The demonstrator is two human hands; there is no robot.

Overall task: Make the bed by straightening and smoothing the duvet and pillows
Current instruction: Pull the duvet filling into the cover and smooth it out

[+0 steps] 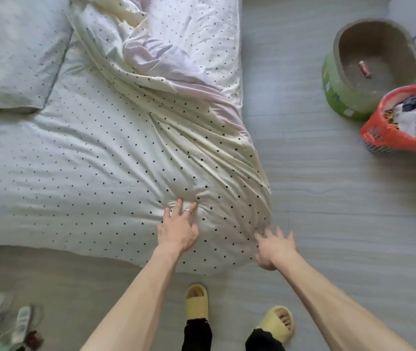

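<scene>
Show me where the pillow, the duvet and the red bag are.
pillow [12, 54]: head view, its top face.
duvet [100, 160]: head view, its smooth dotted middle.
red bag [379, 122]: head view, its left side.

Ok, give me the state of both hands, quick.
Left hand: open, fingers pressing on the duvet.
Right hand: open, fingers spread at the duvet's corner, holding nothing.

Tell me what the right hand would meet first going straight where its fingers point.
Probably the duvet: the right hand aims spread fingers at its bunched corner folds, though depth is unclear.
</scene>
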